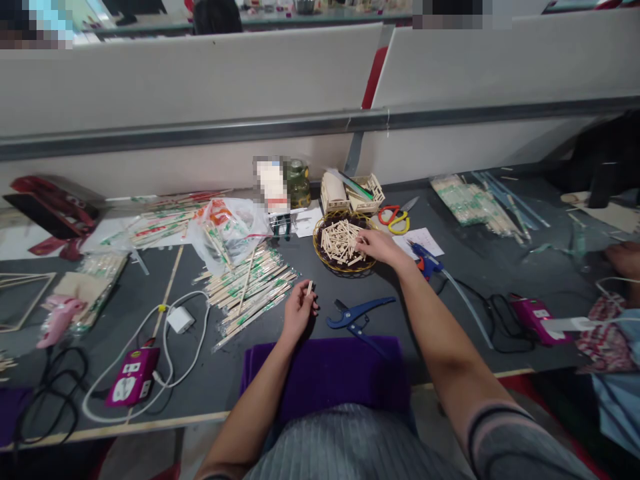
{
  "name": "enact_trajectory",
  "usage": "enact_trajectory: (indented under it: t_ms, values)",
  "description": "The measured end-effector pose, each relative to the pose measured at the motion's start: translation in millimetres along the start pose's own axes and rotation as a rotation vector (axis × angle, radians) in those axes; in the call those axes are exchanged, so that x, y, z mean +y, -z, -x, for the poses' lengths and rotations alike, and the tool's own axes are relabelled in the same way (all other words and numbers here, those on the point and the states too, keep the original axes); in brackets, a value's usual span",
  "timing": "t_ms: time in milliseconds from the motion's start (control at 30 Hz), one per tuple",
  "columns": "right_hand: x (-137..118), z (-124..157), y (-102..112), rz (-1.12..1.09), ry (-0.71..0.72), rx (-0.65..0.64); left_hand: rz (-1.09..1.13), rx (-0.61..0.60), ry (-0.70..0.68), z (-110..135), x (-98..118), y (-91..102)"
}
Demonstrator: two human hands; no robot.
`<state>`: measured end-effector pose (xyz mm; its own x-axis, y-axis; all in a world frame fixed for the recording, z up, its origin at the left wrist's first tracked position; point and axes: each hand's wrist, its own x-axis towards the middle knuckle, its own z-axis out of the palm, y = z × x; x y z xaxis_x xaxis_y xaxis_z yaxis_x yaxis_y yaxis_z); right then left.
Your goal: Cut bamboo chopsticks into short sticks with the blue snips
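Observation:
My left hand (299, 308) is closed on a short wooden stick (309, 287), held upright above the dark table, just behind a purple cloth (325, 373). My right hand (376, 245) reaches into a round wicker basket (320, 256) filled with several short cut sticks (339, 241); its fingers pinch among them, and what they grip cannot be made out. A blue pipe cutter (357, 315) lies between my two arms.
Wrapped chopsticks (250, 283) lie in a pile to the left beside a plastic bag (225, 230). Small wooden stick boxes (353, 192), scissors (396, 217), a blue glue gun (425, 259), power strips (133, 377) and white cable lie around. Another person's hand (623, 259) is at the right edge.

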<state>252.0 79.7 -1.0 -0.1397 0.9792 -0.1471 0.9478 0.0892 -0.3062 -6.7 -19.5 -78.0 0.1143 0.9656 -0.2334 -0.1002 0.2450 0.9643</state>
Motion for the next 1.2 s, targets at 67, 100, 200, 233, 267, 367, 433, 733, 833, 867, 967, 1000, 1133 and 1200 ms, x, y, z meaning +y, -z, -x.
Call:
enact_trajectory:
  t_ms: [67,100,200,233,267,367,433,733,833,867,967,1000,1133,1200]
  values:
    - [-6,4,-4,-0.019,0.072,-0.114,0.009,-0.001,-0.004,0,1,0.4]
    - [-9,5,-6,-0.013,0.096,-0.159,0.011,-0.002,-0.004,0,1,0.6]
    - [-16,7,-14,0.070,0.103,-0.164,0.012,-0.004,-0.007,0,0,0.8]
    - [-17,7,-17,0.108,0.087,-0.122,0.017,0.000,-0.010,0,0,0.8]
    - [-17,6,-20,0.142,0.066,-0.065,0.025,0.004,-0.013,0,-1,0.7]
    - [-13,1,-27,0.156,-0.016,0.117,0.063,0.018,-0.022,-1,-3,1.2]
    - [-9,-3,-30,0.086,-0.077,0.182,0.099,0.033,-0.035,-2,-3,2.3]
    - [8,-4,-36,-0.215,-0.115,0.407,0.291,0.166,-0.223,-5,8,8.7]
    - [13,12,-40,-0.305,-0.100,0.537,0.290,0.190,-0.240,-5,8,9.2]
    - [14,18,-41,-0.329,-0.100,0.574,0.290,0.200,-0.244,-5,8,9.3]
    - [14,32,-41,-0.353,-0.127,0.611,0.287,0.235,-0.256,-5,8,9.4]
    - [13,34,-40,-0.331,-0.145,0.598,0.281,0.242,-0.258,-5,9,9.1]
    - [5,30,-31,-0.133,-0.165,0.443,0.231,0.243,-0.256,-2,13,6.7]
    - [0,23,-28,-0.018,-0.117,0.332,0.208,0.248,-0.263,2,15,6.0]
